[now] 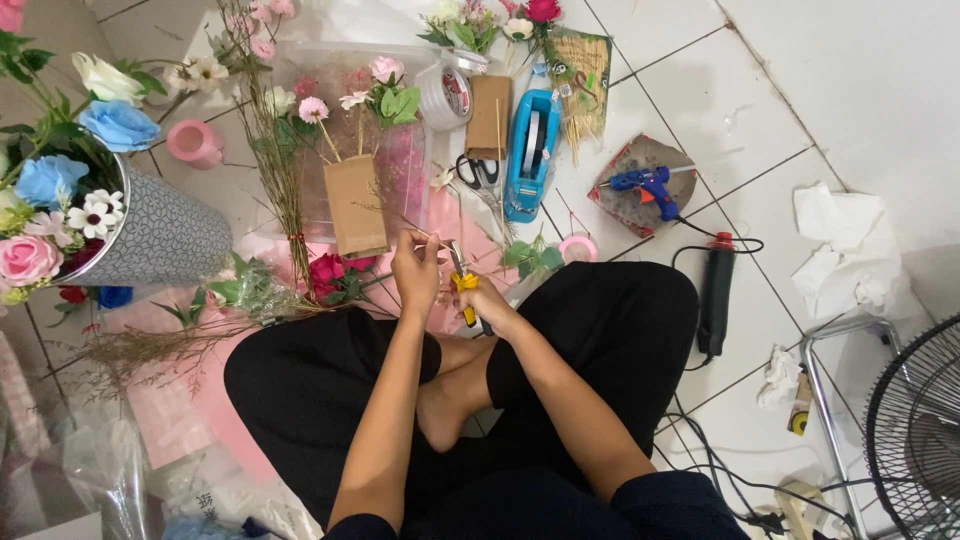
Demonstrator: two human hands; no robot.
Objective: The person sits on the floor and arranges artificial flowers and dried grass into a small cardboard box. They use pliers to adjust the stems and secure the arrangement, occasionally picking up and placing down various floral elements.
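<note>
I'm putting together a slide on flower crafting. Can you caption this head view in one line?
Seated on a tiled floor among artificial flowers, left hand pinches a thin stem while right hand holds yellow-handled cutters.

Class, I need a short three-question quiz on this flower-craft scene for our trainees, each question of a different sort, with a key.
1. True or false: the right hand holds a yellow-handled cutter.
2. Multiple choice: the blue glue gun rests on: A) a piece of cardboard, B) the grey patterned vase, C) the fan.
3. Fill in: the left hand pinches a thin ____.

Key: 1 true; 2 A; 3 stem.
</note>
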